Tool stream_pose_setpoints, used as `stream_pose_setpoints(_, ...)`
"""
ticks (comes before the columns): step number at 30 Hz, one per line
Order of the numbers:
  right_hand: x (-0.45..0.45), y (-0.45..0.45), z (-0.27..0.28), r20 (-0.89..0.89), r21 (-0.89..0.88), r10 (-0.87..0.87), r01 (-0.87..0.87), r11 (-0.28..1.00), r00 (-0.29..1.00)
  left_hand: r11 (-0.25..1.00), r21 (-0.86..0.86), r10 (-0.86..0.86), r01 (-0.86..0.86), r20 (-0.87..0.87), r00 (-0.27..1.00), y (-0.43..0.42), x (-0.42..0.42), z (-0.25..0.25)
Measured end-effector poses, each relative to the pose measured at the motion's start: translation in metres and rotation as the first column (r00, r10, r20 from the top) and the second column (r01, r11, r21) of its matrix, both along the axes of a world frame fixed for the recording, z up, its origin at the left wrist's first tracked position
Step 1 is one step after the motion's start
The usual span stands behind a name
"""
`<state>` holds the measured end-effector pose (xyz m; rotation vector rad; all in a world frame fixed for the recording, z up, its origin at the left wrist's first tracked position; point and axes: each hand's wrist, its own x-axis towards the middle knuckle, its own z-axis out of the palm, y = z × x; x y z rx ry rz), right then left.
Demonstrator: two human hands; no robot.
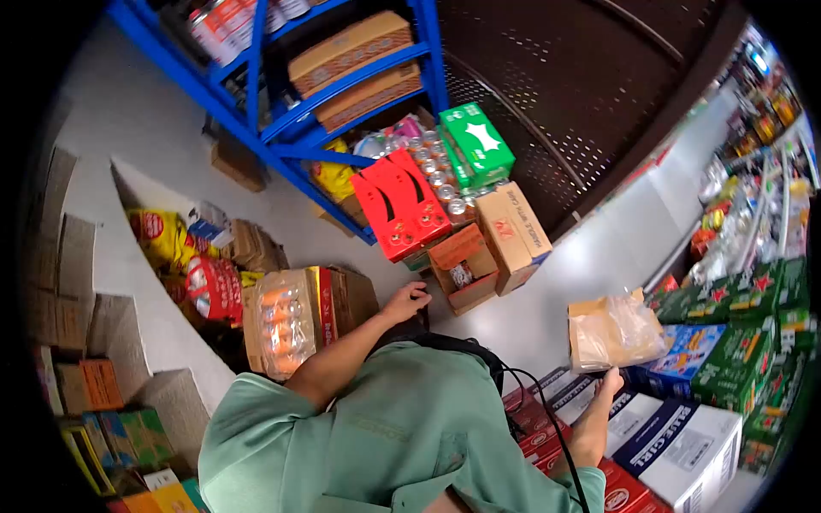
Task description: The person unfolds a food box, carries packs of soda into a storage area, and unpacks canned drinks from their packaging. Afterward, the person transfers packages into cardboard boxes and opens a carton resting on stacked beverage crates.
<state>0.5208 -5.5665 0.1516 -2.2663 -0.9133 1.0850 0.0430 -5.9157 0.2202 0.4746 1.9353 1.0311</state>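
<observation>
My right hand (610,385) is out to the right with its fingers at the lower edge of a flat piece of cardboard with crumpled clear plastic wrap (617,332). The hand appears to grip that edge, its fingertips partly hidden. My left hand (406,301) is in front of my waist, fingers loosely curled, with nothing visible in it. Ahead of it stands an open brown carton (466,269) with some small contents. Beside that carton are a taller closed carton (513,238) and a red box (400,205).
A blue metal shelf (342,85) holds cartons and cans. Several cans (438,178) stand by a green box (475,145). Shrink-wrapped orange-topped goods (286,323) sit at left. Blue-and-white boxes (676,440), red packs (629,492) and green beer cartons (735,368) are stacked at right.
</observation>
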Motion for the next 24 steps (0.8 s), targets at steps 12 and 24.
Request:
stream_pose_setpoints(12, -0.343, -0.028, 0.142, 0.427, 0.576, 0.889, -0.808, -0.126, 0.166, 0.874, -0.054, 0.484, -0.483, 0.187, 0.855, -0.052, -0.031, 0.011)
stream_pose_setpoints(24, -0.588, 0.001, 0.196, 0.594, -0.073, 0.805, -0.995, 0.063, 0.007, 0.918, 0.073, 0.353, -0.391, 0.306, 0.884, -0.037, -0.145, -0.032)
